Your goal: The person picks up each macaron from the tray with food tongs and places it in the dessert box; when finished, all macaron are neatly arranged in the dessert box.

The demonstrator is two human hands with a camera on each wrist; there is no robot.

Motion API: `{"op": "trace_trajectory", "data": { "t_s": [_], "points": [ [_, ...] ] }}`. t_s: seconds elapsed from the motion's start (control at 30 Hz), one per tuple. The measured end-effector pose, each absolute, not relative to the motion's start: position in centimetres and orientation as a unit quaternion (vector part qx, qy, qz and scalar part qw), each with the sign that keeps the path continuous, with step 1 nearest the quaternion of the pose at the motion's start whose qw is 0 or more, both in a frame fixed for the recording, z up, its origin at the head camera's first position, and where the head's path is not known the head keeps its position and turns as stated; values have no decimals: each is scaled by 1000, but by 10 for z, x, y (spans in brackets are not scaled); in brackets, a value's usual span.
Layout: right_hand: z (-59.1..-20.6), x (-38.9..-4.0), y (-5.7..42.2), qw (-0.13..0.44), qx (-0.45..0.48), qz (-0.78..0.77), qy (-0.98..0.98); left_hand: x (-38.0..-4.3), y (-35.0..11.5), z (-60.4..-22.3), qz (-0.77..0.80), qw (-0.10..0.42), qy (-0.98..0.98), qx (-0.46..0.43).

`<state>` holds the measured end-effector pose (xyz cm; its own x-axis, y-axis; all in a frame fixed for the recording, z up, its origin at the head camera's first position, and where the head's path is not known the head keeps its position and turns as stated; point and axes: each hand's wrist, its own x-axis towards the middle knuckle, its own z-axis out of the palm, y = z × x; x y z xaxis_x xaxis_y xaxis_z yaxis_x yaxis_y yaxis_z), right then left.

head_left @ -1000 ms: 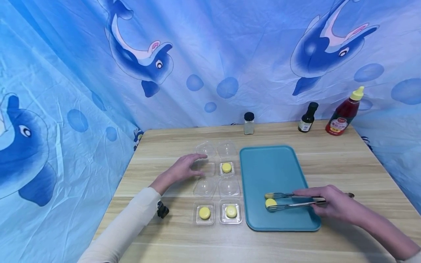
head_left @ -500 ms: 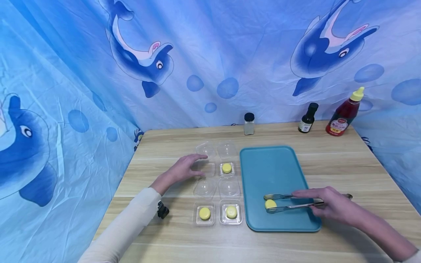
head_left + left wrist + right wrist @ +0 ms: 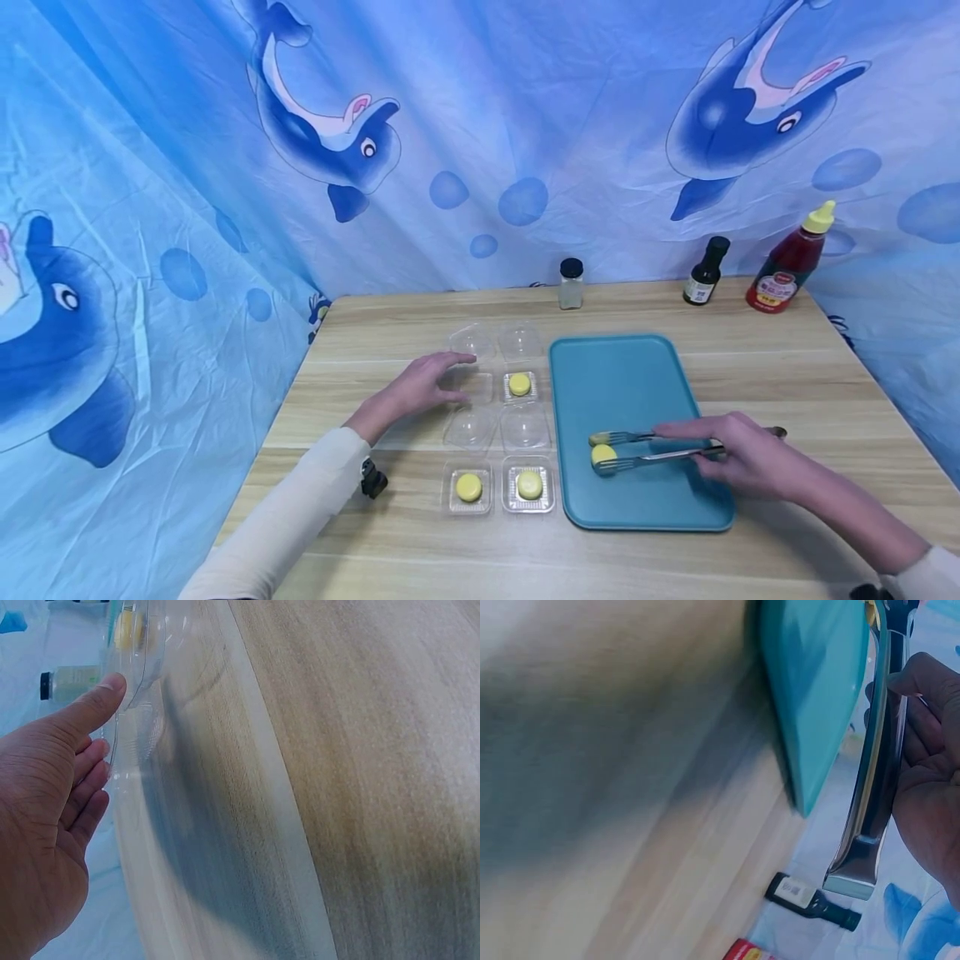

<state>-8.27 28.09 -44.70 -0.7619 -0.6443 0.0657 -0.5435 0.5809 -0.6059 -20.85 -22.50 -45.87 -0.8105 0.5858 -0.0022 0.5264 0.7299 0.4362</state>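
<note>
The tongs [image 3: 876, 769] are held by the right hand [image 3: 757, 462]. A yellow cake [image 3: 602, 455] is seen between their tips, inside the edges of the blue tray [image 3: 622, 383]. Beside a clear box [image 3: 477, 387], the left hand [image 3: 423, 382] is held out, thumb and fingers apart.

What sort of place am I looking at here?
Possibly a makeshift tabletop set for handling food, rather than a working kitchen: dolphin-print cloth hangs behind, and a teal tray lies beside clear plastic boxes.

The table [image 3: 795, 367] (wood-grained) bears a tray [image 3: 622, 383], clear containers [image 3: 523, 429], jar [image 3: 571, 292], bottles [image 3: 702, 275]
</note>
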Motion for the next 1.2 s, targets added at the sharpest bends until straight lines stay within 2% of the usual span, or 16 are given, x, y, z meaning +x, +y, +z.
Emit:
{"op": "trace_trajectory", "data": {
  "t_s": [0.5,0.77,0.93,1.2],
  "points": [
    [-421,-124,237,21,-323,-304,896,-210,-225,-459,204,74,930,296],
    [-419,-155,205,-9,-356,-316,879,-211,-226,-461,204,67,930,300],
    [-417,-171,178,-9,-365,-320,874,-211,-227,-461,207,60,927,308],
    [-420,-189,136,24,-385,-346,856,-211,-227,-460,203,55,926,314]
  ]
}}
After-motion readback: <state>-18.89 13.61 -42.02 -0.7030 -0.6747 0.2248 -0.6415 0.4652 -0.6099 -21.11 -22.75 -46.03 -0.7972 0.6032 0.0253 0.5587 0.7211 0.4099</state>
